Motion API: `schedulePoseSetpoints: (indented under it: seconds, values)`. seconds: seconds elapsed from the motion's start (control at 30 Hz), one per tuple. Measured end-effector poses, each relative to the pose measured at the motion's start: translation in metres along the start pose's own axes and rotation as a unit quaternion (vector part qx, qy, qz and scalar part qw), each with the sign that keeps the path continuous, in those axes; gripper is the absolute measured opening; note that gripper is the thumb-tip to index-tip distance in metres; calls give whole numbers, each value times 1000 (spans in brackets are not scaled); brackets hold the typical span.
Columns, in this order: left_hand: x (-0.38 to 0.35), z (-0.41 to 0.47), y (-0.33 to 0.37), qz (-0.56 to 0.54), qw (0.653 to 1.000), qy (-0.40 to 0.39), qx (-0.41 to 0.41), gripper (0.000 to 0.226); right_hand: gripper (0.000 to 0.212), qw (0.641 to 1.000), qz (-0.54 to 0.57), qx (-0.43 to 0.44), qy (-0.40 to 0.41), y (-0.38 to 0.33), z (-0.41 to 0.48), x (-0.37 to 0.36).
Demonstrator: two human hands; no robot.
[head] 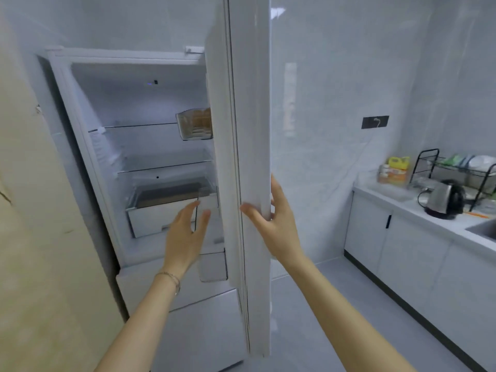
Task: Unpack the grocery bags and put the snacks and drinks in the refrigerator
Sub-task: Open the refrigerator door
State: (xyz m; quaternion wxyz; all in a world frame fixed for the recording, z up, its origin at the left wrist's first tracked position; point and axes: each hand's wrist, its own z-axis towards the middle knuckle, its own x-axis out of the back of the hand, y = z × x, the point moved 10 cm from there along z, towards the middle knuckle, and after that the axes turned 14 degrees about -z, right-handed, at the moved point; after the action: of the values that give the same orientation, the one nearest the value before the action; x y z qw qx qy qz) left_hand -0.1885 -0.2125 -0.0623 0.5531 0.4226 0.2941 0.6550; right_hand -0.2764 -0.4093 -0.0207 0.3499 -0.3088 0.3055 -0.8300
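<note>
The white refrigerator (88, 167) stands open in front of me, its glass shelves bare and a pale drawer (161, 216) low inside. Its door (252, 130) swings out edge-on towards me. My right hand (273, 224) grips the door's outer edge, thumb on the near side and fingers wrapped behind it. My left hand (185, 234) hovers with straight fingers in front of the drawer and holds nothing. A clear door bin (194, 124) holds a tan item. No grocery bags, snacks or drinks are in view.
A beige wall (32, 237) lies close on the left. At the right runs a counter (402, 205) with a kettle (442, 200), a dish rack (461, 167), bottles (394, 170) and a sink (485, 229). Grey floor (322, 304) lies between.
</note>
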Motion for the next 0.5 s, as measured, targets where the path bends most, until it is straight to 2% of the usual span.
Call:
schedulePoseSetpoints:
  seconds: [0.2, 0.27, 0.33, 0.5]
  values:
    - [-26, 6, -4, 34, 998, -57, -5, 65, 44, 987, -113, -60, 99, 43, -7, 67]
    - [-29, 6, -6, 71, 995, -65, -15, 65, 46, 980, -109, -95, 136, 64, -6, 89]
    - [-32, 8, -10, 111, 991, -73, -30, 67, 57, 970, -112, -131, 169, 84, -3, 111]
    - [-36, 17, -27, 223, 971, -83, -19, 91, 61, 950, -153, -185, 198, 110, 12, 156]
